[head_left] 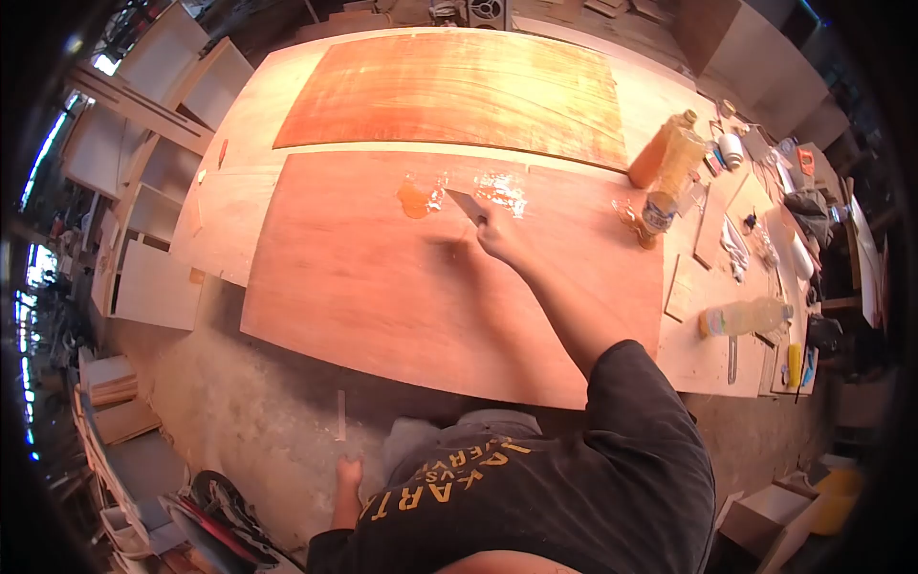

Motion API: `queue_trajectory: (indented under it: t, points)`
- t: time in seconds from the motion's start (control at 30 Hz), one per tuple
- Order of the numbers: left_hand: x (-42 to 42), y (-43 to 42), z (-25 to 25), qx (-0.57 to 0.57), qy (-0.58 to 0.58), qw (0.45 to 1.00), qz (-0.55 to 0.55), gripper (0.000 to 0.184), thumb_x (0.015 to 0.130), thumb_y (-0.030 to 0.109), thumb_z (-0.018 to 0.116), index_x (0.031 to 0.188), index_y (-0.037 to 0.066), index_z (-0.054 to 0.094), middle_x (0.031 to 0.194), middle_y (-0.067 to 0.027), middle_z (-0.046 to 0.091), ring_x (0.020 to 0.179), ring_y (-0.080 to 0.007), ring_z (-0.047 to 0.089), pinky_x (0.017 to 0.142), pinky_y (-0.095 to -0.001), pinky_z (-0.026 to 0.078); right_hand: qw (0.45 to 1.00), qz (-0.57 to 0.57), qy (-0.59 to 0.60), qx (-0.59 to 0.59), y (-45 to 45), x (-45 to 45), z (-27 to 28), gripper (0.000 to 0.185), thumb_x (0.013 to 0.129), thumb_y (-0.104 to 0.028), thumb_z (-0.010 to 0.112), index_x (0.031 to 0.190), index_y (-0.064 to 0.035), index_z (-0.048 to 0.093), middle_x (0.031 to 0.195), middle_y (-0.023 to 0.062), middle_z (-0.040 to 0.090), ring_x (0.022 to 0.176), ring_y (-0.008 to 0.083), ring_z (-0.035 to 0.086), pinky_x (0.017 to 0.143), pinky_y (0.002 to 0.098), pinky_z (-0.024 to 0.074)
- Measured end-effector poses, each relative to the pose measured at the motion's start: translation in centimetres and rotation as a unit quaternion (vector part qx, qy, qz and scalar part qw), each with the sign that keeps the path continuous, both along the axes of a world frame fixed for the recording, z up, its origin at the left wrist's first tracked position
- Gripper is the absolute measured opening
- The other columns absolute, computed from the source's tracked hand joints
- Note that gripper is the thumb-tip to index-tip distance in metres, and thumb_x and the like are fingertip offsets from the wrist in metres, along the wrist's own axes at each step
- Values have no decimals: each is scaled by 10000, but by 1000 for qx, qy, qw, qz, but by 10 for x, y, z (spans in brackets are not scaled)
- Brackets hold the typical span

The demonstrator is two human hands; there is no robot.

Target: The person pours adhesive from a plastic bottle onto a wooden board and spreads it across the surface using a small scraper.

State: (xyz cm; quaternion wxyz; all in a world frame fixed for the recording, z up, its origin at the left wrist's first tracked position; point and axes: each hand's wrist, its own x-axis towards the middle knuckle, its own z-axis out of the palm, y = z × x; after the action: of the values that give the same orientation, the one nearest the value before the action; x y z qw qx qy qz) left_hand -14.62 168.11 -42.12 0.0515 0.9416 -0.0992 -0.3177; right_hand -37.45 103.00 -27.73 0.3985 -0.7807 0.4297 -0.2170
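My right hand grips a flat scraper, its blade low over a reddish plywood sheet. Left of the blade is an orange puddle of glossy liquid; a second wet, shiny patch glistens just beyond the hand. Down at my side, away from the table, my left hand is closed around a thin flat strip, which points upward; its exact kind is unclear. On the sheet's right part, an orange bottle and a bottle of yellowish liquid stand together, with spilled liquid near them.
A second, grained plywood panel lies behind the sheet. Another bottle lies on its side at the right, among a white can, a crumpled cloth and small tools. Pale cabinet boxes stand at the left.
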Motion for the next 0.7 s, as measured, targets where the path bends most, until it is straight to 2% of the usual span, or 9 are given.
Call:
queue_trajectory:
  t: [0.1, 0.2, 0.3, 0.33, 0.37, 0.47, 0.57, 0.7]
  points:
    - [8, -5, -2, -51, 42, 997, 41, 746, 850, 303, 801, 1419, -81, 508, 1358, -315, 600, 1260, -412, 600, 1068, -439, 469, 996, 15, 67, -61, -15, 52, 6, 448, 832, -15, 506, 1231, -89, 695, 1057, 266, 688, 1019, 416, 678, 881, 510, 535]
    - [16, -26, 1, -74, 35, 994, 69, 754, 849, 283, 803, 1433, -84, 497, 1356, -289, 605, 1277, -385, 585, 1068, -418, 461, 965, 41, 192, -174, -35, 100, 3, 495, 871, -64, 523, 1316, -226, 666, 1177, 191, 691, 955, 399, 701, 806, 520, 563]
    - [53, -53, -2, -207, 105, 964, 128, 826, 862, 271, 795, 1508, -68, 407, 1362, -253, 612, 1311, -357, 562, 1079, -414, 449, 941, 42, 294, -165, -41, 137, 24, 421, 926, -124, 509, 1303, -240, 655, 1244, 135, 674, 997, 376, 704, 831, 523, 570]
    - [61, -64, 6, -247, 156, 938, 186, 866, 875, 266, 782, 1546, -50, 335, 1397, -237, 590, 1327, -356, 550, 1093, -435, 434, 941, 31, 298, -159, -42, 147, 22, 397, 937, -135, 501, 1287, -236, 660, 1229, 135, 677, 1010, 369, 703, 838, 530, 564]
    - [60, -106, 41, -284, 207, 904, 243, 908, 889, 261, 769, 1583, -33, 264, 1431, -222, 569, 1343, -356, 538, 1107, -455, 418, 940, 18, 303, -153, -43, 154, 19, 374, 948, -147, 494, 1271, -233, 664, 1215, 136, 679, 1023, 363, 703, 844, 537, 558]
    - [103, -150, 42, -374, 312, 823, 291, 937, 923, 239, 722, 1622, 4, 143, 1561, -196, 436, 1387, -367, 492, 1146, -523, 356, 933, 20, 325, -153, -42, 175, -8, 340, 961, -160, 492, 1238, -226, 676, 1213, 133, 680, 1048, 355, 701, 860, 552, 540]
    - [148, -183, 35, -411, 396, 769, 288, 824, 954, 267, 660, 1601, 15, 217, 1650, -175, 291, 1457, -391, 393, 1182, -554, 278, 911, 59, 378, -152, -24, 184, -22, 363, 957, -154, 491, 1249, -237, 689, 1208, 131, 687, 1064, 347, 697, 859, 529, 538]
    - [196, -200, 28, -375, 555, 706, 231, 705, 982, 337, 597, 1545, 25, 310, 1680, -163, 239, 1508, -372, 308, 1205, -543, 229, 902, 103, 388, -159, 19, 173, -28, 450, 932, -148, 506, 1326, -272, 684, 1176, 140, 699, 1061, 331, 697, 847, 472, 543]
